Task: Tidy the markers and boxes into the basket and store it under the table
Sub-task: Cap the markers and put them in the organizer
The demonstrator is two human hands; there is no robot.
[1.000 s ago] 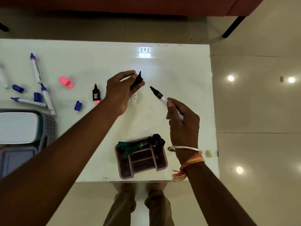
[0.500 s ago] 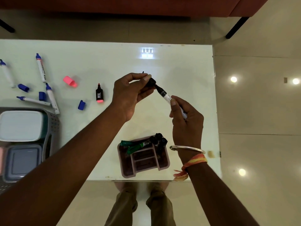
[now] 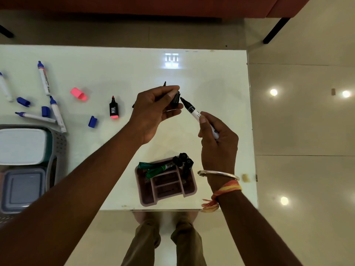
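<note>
Left grip point(image 3: 155, 110) raised, pinching, seemingly thumb against fingers, right grip point(image 3: 219, 143) curled tight, just beside

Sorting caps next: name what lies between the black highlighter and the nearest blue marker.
Head view: one loose blue cap lies between the black highlighter and that blue marker, touching neither.

The tray point(image 3: 189, 191) sits at the near edge of the table point(image 3: 115, 70), with stored markers point(image 3: 159, 167) in its back part. Behind the tray, above the table, the left grip point(image 3: 153, 110) holds a cap point(image 3: 175, 97) just left of the tip of the held marker point(image 3: 192, 109), which the right grip point(image 3: 219, 143) holds behind the tray's right side. Behind and left of the tray is a highlighter point(image 3: 114, 110). Farther left lie loose caps point(image 3: 92, 121), then loose markers point(image 3: 57, 114). Far left of the tray, a basket point(image 3: 59, 143) holds two boxes point(image 3: 21, 146), one behind the other.
</note>
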